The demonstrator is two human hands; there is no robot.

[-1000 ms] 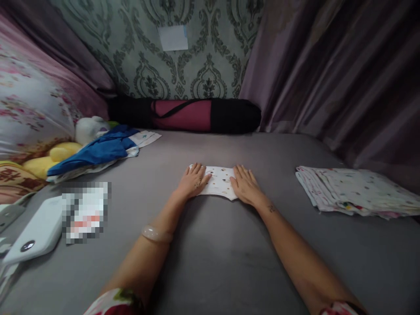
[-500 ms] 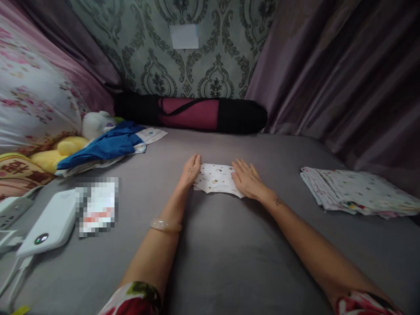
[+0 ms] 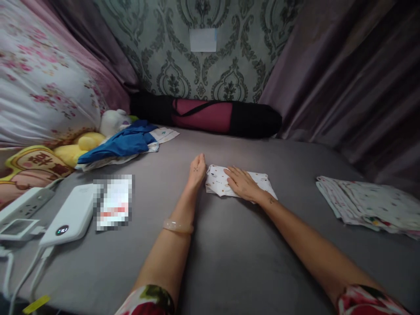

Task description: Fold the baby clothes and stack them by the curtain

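Observation:
A folded white cloth (image 3: 218, 186) with small printed figures and dots lies on the grey bed surface in front of me. My right hand (image 3: 243, 183) rests flat on its middle, fingers spread, and the cloth shows on both sides of it. Beside the cloth's left edge stands my left hand (image 3: 197, 171), on its side with straight fingers held together. Whether those fingers touch the edge I cannot tell. The left wrist wears a pale bangle (image 3: 178, 226).
Folded printed cloths (image 3: 374, 203) are stacked at right. To the left lie a blue garment (image 3: 124, 146), plush toys (image 3: 90, 141), a white power bank (image 3: 70, 216), a power strip (image 3: 28, 205) and a blurred-out packet (image 3: 115, 203). A black-and-maroon bag (image 3: 203, 116) lies along the wall.
My right hand has slid leftward from the cloth's right edge onto its middle, so more cloth shows to its right. The left hand stays at the left edge. The whole view has shifted slightly.

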